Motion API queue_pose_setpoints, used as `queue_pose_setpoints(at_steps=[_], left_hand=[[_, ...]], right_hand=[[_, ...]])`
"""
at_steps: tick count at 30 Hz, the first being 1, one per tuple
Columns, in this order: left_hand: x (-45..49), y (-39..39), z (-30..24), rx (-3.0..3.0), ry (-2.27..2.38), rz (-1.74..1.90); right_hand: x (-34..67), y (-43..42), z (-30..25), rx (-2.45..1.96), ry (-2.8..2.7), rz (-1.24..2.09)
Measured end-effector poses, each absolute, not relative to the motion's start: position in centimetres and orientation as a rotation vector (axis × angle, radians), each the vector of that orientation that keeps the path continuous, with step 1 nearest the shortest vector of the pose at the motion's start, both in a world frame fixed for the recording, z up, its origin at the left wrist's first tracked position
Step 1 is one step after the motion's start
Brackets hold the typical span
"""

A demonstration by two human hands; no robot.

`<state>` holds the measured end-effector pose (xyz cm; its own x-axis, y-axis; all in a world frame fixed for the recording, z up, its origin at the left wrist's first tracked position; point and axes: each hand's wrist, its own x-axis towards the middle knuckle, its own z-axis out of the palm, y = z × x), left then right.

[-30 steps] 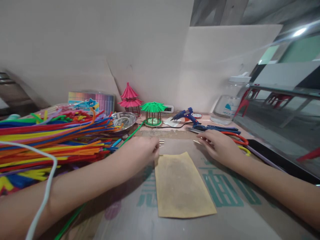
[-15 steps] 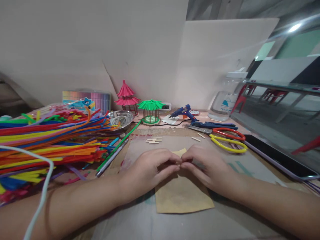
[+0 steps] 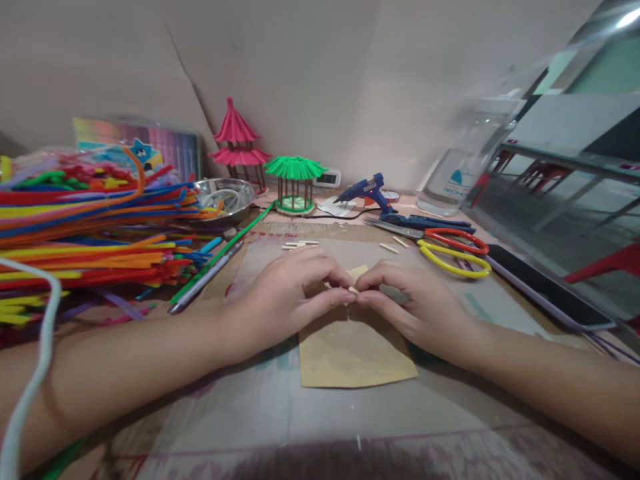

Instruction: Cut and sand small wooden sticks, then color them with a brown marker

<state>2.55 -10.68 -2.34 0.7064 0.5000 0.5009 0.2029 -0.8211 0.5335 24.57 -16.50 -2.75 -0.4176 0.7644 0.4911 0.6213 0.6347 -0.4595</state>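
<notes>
My left hand and my right hand meet over a tan sheet of paper, which looks like sandpaper. Both are closed in a pinch, thumb against fingers, on a short, pale wooden stick whose end shows between the fingertips. The rest of it is hidden by the fingers. Beyond my left hand lie several similar wooden pieces. Others lie past my right hand.
Bundles of coloured pipe cleaners fill the left side. At the back stand a pink pagoda model, a green-roofed pavilion and a blue glue gun. Scissors, a phone and a water bottle are to the right.
My view has tipped downward, so the table things sit higher in the picture. The end of the wooden stick now shows between my fingertips. Both hands remain together over the sheet.
</notes>
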Motion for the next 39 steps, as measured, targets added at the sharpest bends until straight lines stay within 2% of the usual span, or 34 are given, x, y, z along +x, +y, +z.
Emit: queue_pose_setpoints(at_steps=[9,16,23,39], left_hand=[[2.73,-10.83,-2.07,2.471,0.491,0.961],[2.87,-10.25,-1.89,2.362,0.660,0.839],[2.91,-10.04,-1.69,2.331,0.670,0.759],[2.89,-10.31,-2.20,2.443,0.540,0.732]], right_hand=[[24.30,-16.82,-2.44,-1.069,-2.121,0.440],[24.45,-16.94,-2.24,-1.121,-1.985,0.722],[24.02,-16.98,-2.25,-1.160,-1.899,0.824],[24.11,-16.70,-2.35,-1.105,-1.823,0.670]])
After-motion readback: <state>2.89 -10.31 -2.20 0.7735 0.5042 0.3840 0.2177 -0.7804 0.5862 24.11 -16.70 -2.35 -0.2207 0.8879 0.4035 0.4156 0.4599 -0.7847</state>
